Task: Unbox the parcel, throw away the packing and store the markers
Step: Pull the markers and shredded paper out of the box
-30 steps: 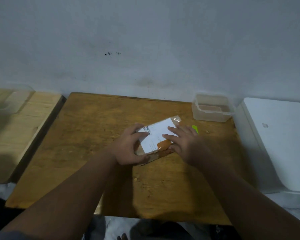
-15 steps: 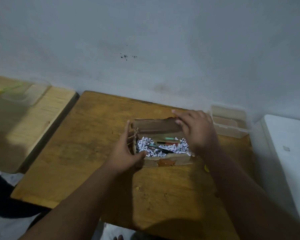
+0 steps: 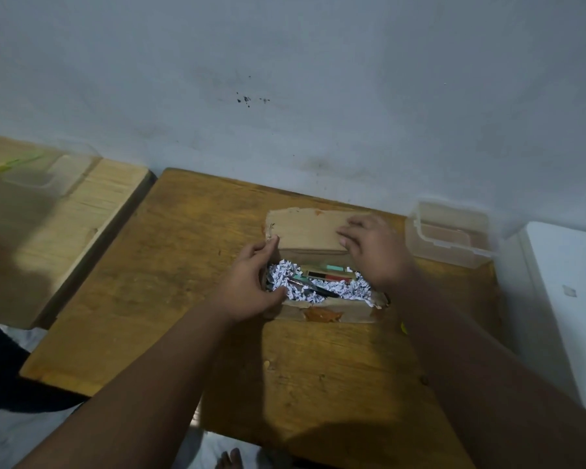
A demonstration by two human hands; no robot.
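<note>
Flap [image 3: 305,228] back further; L hand [image 3: 251,289], R hand [image 3: 376,252] on box [image 3: 335,311]; 3 markers [image 3: 329,275].

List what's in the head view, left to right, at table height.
clear tub on side bench → left hand → markers in open box → right hand → clear container → white surface

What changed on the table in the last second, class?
The lid, shut a second ago, swung back toward the wall; the right hand presses it open, baring markers in shredded paper. The left hand still grips the parcel at its left end; the clear tub stays put.
</note>
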